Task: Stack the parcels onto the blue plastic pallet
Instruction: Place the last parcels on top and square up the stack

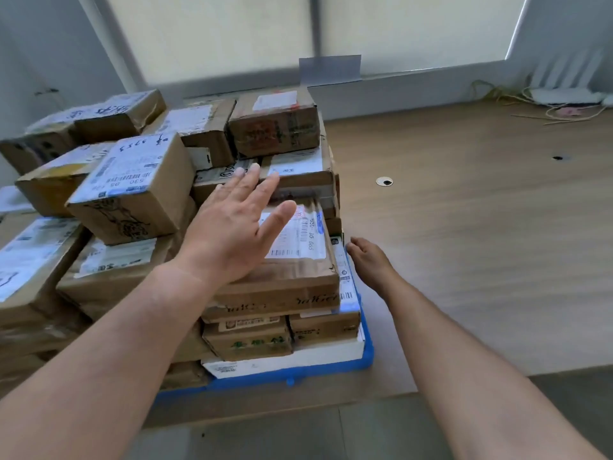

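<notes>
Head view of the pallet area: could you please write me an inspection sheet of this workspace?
Surface: wooden floor, with grey tiles nearer the camera.
Job's things: blue plastic pallet, only its near right edge showing under cardboard parcels stacked several layers high; a labelled parcel tops the near right corner.
Clutter: round floor cap and dark hole in the wood.
Hands: left hand has straight fingers, palm over the labelled parcel; right hand is loosely curled beside the stack and holds nothing.
Cables: yellowish cords lie loose by a white router.
Surroundings: drawn window blinds, pale walls.
</notes>
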Motion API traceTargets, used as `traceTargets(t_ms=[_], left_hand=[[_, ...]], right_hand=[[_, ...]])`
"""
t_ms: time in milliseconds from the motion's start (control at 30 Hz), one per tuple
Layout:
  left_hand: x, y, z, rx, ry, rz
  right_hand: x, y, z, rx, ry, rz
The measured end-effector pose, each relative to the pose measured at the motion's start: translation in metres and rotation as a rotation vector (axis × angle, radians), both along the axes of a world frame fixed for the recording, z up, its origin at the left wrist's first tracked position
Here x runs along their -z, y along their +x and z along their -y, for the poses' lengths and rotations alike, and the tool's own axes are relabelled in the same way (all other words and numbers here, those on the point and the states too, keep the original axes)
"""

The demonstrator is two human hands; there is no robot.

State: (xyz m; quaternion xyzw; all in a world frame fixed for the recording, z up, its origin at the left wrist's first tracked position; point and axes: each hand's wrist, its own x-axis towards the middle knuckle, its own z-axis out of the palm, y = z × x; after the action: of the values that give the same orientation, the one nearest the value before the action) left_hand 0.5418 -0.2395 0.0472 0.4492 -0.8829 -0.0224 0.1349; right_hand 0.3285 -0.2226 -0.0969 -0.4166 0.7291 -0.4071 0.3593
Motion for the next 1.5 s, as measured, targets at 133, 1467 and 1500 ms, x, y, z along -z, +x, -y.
traceTargets(t_ms=[133, 1467, 1500], left_hand=[[0.003, -0.012, 0.014, -0.051, 0.073, 0.044], [0.012, 0.002, -0.010, -0.156, 0.228, 0.068], [0.012, 0.001, -0.010, -0.157, 0.224, 0.064]], right_hand=[[0.012, -0.011, 0.026, -0.035, 0.016, 0.058], [0.053, 0.028, -0.001, 0.063, -0.042, 0.117], [0.052, 0.027, -0.001, 0.058, -0.042, 0.114]])
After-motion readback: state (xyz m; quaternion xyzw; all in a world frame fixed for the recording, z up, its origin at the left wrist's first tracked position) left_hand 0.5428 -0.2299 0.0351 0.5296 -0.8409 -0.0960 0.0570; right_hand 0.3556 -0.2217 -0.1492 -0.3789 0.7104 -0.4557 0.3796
